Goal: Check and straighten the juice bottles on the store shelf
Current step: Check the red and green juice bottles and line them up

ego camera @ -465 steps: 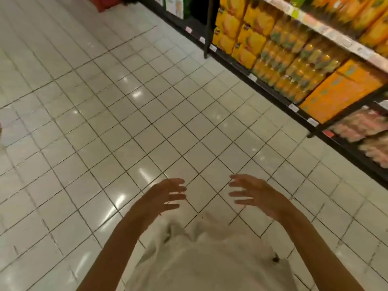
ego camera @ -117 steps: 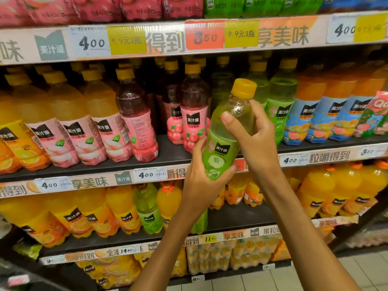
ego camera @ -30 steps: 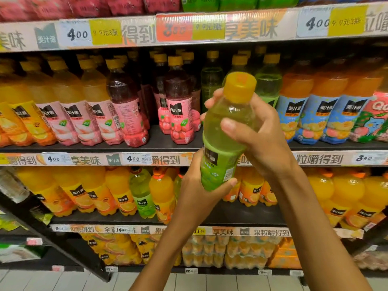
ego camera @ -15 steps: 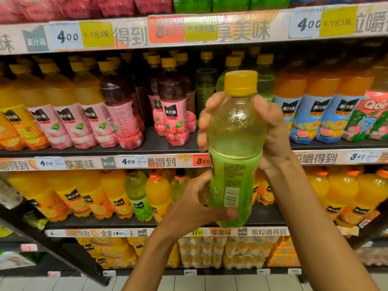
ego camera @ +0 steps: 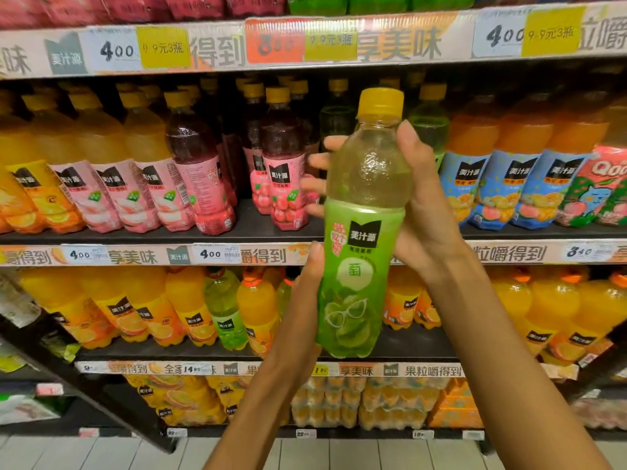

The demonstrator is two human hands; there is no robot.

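Both hands hold 1 green juice bottle (ego camera: 364, 232) upright in front of the store shelf (ego camera: 271, 254), off its boards. The right hand (ego camera: 420, 212) wraps the clear upper part, thumb on the near side and fingertips showing past the far side. The left hand (ego camera: 302, 310) grips the lower labelled part from the left, thumb against the label's edge. The bottle has a yellow cap (ego camera: 380, 102), pale green liquid and a green label facing the camera. Behind it, the middle board carries dark red bottles (ego camera: 281, 171) with pink labels, pale yellow ones (ego camera: 142, 164), and orange bottles (ego camera: 471, 164) with blue labels. The board below holds orange juice bottles (ego camera: 190, 300) and 1 green one (ego camera: 224, 310).
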